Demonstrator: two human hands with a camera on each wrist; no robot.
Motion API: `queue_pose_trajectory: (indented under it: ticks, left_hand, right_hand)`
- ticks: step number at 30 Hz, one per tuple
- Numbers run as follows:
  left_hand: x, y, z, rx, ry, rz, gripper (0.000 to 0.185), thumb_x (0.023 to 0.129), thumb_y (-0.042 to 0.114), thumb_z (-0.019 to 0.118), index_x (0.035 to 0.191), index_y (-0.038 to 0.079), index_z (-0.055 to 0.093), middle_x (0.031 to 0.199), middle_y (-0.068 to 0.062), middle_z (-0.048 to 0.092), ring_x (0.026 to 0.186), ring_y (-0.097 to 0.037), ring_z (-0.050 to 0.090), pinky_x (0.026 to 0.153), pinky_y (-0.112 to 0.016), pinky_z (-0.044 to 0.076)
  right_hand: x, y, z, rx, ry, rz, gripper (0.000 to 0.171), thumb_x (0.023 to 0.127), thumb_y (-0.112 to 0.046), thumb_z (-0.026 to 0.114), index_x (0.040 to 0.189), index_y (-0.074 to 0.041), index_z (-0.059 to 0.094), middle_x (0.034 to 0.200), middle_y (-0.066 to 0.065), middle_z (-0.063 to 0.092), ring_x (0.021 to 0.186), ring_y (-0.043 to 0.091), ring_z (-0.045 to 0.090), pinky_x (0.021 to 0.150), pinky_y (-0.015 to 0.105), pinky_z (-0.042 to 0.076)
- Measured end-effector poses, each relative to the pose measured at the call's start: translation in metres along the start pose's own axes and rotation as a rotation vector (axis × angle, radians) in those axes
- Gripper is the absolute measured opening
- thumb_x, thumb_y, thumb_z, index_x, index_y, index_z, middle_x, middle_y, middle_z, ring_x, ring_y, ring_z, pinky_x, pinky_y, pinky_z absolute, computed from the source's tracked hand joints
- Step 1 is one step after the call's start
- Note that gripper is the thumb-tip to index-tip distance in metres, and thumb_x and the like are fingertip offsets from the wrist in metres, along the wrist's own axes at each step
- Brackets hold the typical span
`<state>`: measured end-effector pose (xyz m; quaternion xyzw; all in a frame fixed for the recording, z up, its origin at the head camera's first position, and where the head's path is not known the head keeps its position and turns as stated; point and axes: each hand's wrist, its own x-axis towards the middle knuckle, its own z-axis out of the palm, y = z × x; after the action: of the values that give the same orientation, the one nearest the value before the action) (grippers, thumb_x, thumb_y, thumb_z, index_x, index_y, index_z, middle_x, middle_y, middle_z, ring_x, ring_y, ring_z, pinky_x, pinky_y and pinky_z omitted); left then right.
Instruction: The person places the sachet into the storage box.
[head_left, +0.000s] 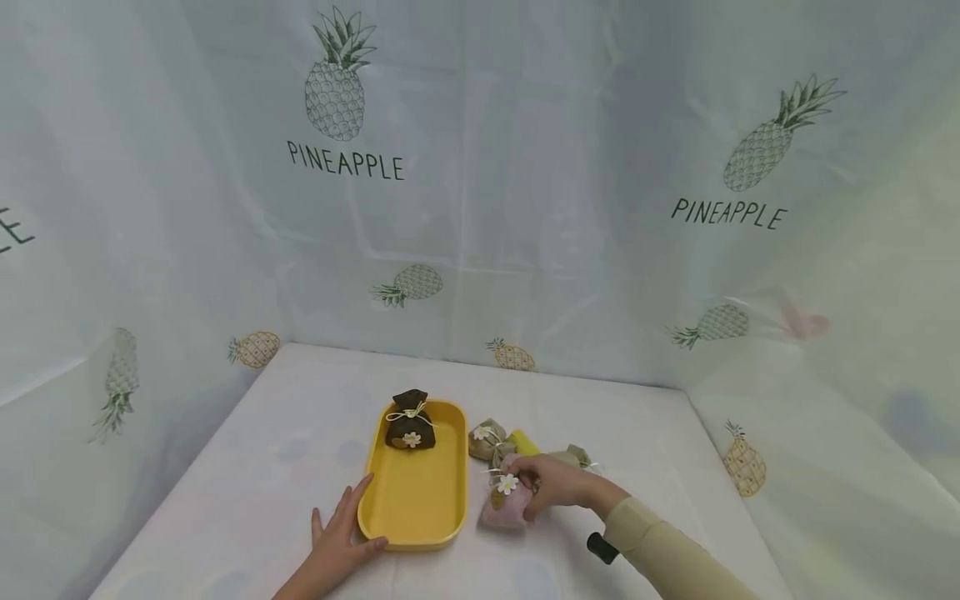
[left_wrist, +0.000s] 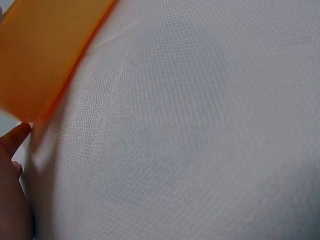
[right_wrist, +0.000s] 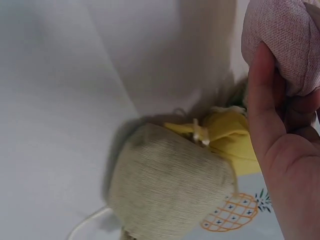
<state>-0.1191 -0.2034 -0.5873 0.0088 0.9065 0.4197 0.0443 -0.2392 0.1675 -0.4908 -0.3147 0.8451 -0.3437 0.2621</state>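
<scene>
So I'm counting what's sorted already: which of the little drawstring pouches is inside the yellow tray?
The dark brown pouch, at the far end of the yellow tray. The other pouches lie on the table; the right hand grips the pink pouch.

Pink pouch (head_left: pixel 504 505) coarse woven cloth; yellow tray (head_left: pixel 414 508) smooth matt plastic.

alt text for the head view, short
A person's right hand grips a pink sachet bag beside a yellow tray that holds a brown sachet bag. The left hand rests at the tray's near corner.
</scene>
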Motion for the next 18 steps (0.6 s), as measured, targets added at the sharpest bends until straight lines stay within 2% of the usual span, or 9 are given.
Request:
queue_pose_trajectory:
  ticks: [4, 12, 18]
  left_hand:
    - [0.0, 0.0, 0.003, -0.001, 0.012, 0.001, 0.098, 0.083, 0.051, 0.072, 0.157, 0.02, 0.014, 0.156, -0.024, 0.025, 0.142, -0.052, 0.01, 0.098, -0.073, -0.017]
    - [-0.003, 0.001, 0.01, -0.018, -0.017, -0.031, 0.098, 0.084, 0.051, 0.072, 0.157, 0.02, 0.014, 0.157, -0.022, 0.022, 0.142, -0.051, 0.009, 0.097, -0.074, -0.018]
    - [-0.002, 0.0, 0.004, -0.002, 0.015, 0.004, 0.096, 0.084, 0.05, 0.071, 0.156, 0.021, 0.015, 0.157, -0.022, 0.024, 0.141, -0.052, 0.011, 0.098, -0.074, -0.016]
  right_hand:
    - [0.004, -0.012, -0.009, -0.016, 0.003, -0.031, 0.049, 0.062, -0.003, 0.087, 0.102, -0.019, 0.063, 0.075, -0.003, 0.047, 0.067, 0.008, 0.044, 0.059, 0.022, 0.039]
    - [0.016, -0.037, -0.028, -0.054, 0.048, -0.059, 0.045, 0.069, -0.008, 0.084, 0.105, -0.021, 0.061, 0.08, -0.004, 0.049, 0.076, 0.012, 0.049, 0.062, 0.024, 0.041]
    - [0.039, -0.052, -0.034, -0.054, 0.066, -0.109, 0.039, 0.073, -0.005, 0.083, 0.101, -0.016, 0.059, 0.082, -0.003, 0.047, 0.083, 0.014, 0.05, 0.063, 0.024, 0.047]
